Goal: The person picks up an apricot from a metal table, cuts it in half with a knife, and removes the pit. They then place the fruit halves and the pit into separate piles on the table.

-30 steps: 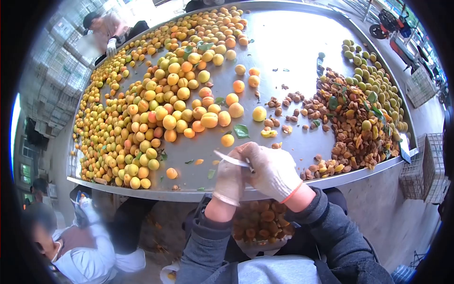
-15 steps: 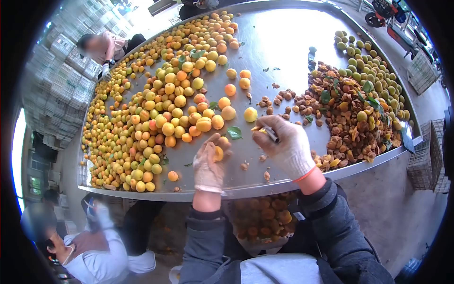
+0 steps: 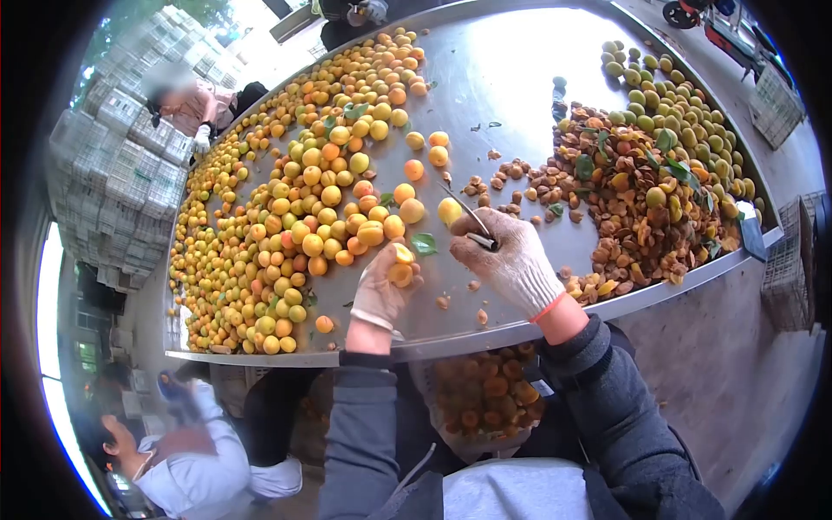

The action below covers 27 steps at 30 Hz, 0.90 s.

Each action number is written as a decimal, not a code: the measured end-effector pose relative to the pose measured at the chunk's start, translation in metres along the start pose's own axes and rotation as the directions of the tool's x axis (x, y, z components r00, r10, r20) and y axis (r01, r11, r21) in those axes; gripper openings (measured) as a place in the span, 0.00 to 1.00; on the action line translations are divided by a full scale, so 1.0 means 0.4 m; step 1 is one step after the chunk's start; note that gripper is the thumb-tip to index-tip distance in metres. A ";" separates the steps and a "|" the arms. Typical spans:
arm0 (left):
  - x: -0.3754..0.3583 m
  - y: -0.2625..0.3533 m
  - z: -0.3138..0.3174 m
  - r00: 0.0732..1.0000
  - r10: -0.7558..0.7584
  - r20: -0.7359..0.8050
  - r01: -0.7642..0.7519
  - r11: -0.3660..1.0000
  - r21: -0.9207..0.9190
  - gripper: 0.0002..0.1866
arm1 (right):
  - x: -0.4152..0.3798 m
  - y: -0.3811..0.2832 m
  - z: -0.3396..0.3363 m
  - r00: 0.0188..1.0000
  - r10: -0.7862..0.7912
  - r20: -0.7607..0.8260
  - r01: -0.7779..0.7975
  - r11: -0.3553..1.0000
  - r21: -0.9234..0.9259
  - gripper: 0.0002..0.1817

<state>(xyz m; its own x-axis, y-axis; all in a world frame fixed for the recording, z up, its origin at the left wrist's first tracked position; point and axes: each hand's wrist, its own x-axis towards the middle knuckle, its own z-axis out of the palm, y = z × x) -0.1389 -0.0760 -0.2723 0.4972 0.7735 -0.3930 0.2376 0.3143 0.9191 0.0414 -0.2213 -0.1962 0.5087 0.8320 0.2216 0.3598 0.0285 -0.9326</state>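
Observation:
My left hand (image 3: pixel 379 290), in a pale work glove, is closed around a cut apricot (image 3: pixel 400 274) whose orange inner flesh faces up. My right hand (image 3: pixel 513 260), in a white knitted glove with an orange band at the wrist, grips a small knife (image 3: pixel 468 211). Its thin blade points up and to the left, and the dark handle end shows between the fingers. A lone yellow apricot (image 3: pixel 449 211) lies just beyond the right hand. Near the left hand is a green leaf (image 3: pixel 425 243). Whole apricots (image 3: pixel 286 217) spread over the table's left side.
The metal table (image 3: pixel 485 104) has a raised rim. To the right lie a heap of pits and scraps (image 3: pixel 641 208) and greener fruit (image 3: pixel 676 113). A container of apricot halves (image 3: pixel 490 394) sits below the edge. Other people work at the left; crates (image 3: pixel 130 173) are stacked behind.
The view has shifted slightly. The apricot in my left hand now shows its open flesh more clearly. My right hand has turned, and the knife blade now stands out from the fingers.

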 end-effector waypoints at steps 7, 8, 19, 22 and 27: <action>-0.075 -0.028 0.029 0.994 0.100 -0.041 -0.098 0.664 -0.742 0.20 | -0.055 0.016 0.069 0.953 -0.225 0.201 0.241 0.969 -0.057 0.11; -0.089 -0.019 0.049 0.980 0.153 -0.130 -0.200 0.808 -0.554 0.20 | -0.065 0.010 0.075 0.933 -0.275 0.231 0.300 0.950 -0.082 0.11; -0.178 0.036 0.163 0.980 -0.093 0.176 0.199 0.407 -0.892 0.23 | -0.098 -0.029 0.062 0.930 -0.183 0.318 0.308 0.860 -0.407 0.09; -0.134 -0.037 0.159 0.989 -0.075 0.125 0.145 0.395 -0.907 0.20 | -0.095 -0.021 0.058 0.918 -0.183 0.351 0.330 0.844 -0.423 0.11; -0.116 -0.081 0.192 0.976 -0.199 0.085 0.144 0.305 -0.942 0.17 | -0.104 -0.032 0.019 0.939 -0.069 0.337 0.247 0.817 -0.520 0.13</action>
<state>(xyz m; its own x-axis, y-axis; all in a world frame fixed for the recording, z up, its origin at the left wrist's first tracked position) -0.1055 -0.1643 -0.2860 0.5092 0.6457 -0.5690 -0.6416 0.7255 0.2492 0.0097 -0.2523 -0.1955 0.1890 0.9660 0.1763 0.8267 -0.0597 -0.5595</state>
